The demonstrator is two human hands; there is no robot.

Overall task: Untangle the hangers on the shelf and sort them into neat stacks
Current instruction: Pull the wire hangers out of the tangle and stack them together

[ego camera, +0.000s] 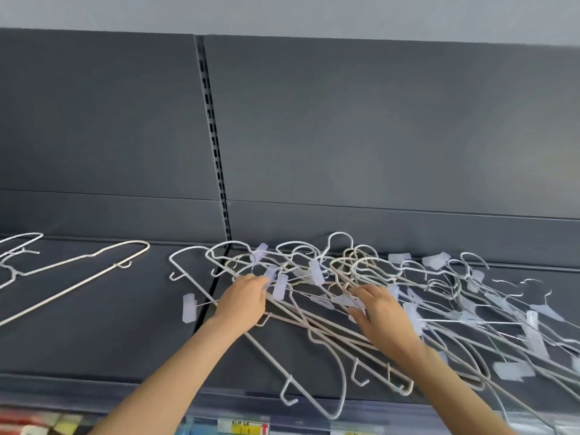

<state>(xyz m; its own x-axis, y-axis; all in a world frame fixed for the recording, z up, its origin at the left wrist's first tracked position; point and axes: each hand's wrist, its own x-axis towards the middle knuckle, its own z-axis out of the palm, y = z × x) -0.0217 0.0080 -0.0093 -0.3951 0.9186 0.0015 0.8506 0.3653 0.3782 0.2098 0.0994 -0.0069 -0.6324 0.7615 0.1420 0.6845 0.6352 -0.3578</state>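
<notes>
- A yellow price label [248, 428] sits on the near front edge of the dark grey shelf [110, 340]. It is blurred and I can't read it.
- Two bare forearms reach from the near edge up onto the shelf.
- The left hand [243, 298] is at the left edge of the pile of hangers [315, 271]. Its fingers are curled round thin wires beside a pale plastic clip.
- The right hand [381, 312] lies on the middle of the pile with its fingers bent down among the wires. I cannot tell whether it grips any of them.
- The pile of white wire hangers is tangled and spreads from the middle of the shelf to the right edge. Hooks point both far and near, and many pale clips are mixed in.
- One clip [189, 307] sticks out left of the left hand.
- A long white hanger [94, 254] lies flat, well apart to the left, with more hangers [15, 273] at the far left edge.
- Behind stand the grey back panel [376, 136] and a slotted upright [213, 136].
</notes>
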